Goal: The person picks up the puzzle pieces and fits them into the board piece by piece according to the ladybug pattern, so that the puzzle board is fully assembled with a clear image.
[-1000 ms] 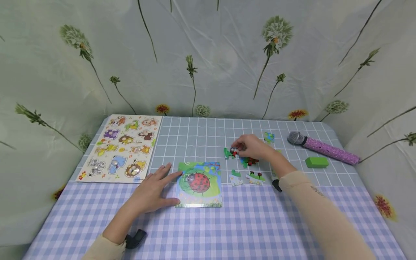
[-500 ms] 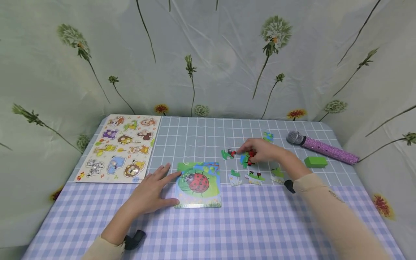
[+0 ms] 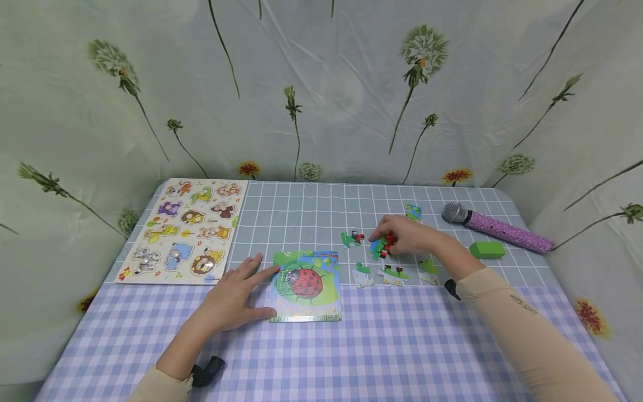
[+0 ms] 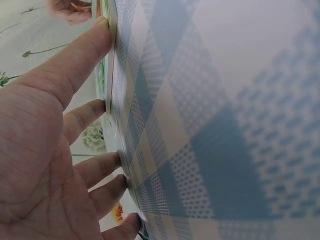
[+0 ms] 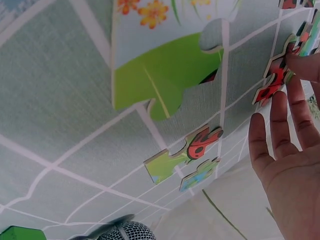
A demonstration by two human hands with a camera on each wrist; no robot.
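My left hand [image 3: 236,298] lies with fingers spread on the left side of a square ladybug puzzle board [image 3: 306,304]. Its index finger and thumb touch the board's edge; the left wrist view shows that thumb [image 4: 75,65] stretched out straight. Farther right, my right hand [image 3: 412,235] pinches a blue, green and red jigsaw piece [image 3: 377,249] between thumb and fingers. In the right wrist view, red parts of jigsaw pieces [image 5: 270,90] show by its fingertips, overlapping so I cannot tell them apart. A green and red jigsaw piece [image 3: 353,239] lies just left of this hand.
Loose jigsaw pieces lie in front of the right hand: a left one [image 3: 363,276], a middle one [image 3: 393,276] and a right one [image 3: 428,272]. Behind it is a blue-green piece [image 3: 413,211]. A glittery microphone [image 3: 507,230], green block [image 3: 487,250] and animal puzzle board [image 3: 168,276] flank them.
My right hand has left the green and red piece and shifted right onto the blue, green and red one, uncovering the right front piece. The left hand stays put.
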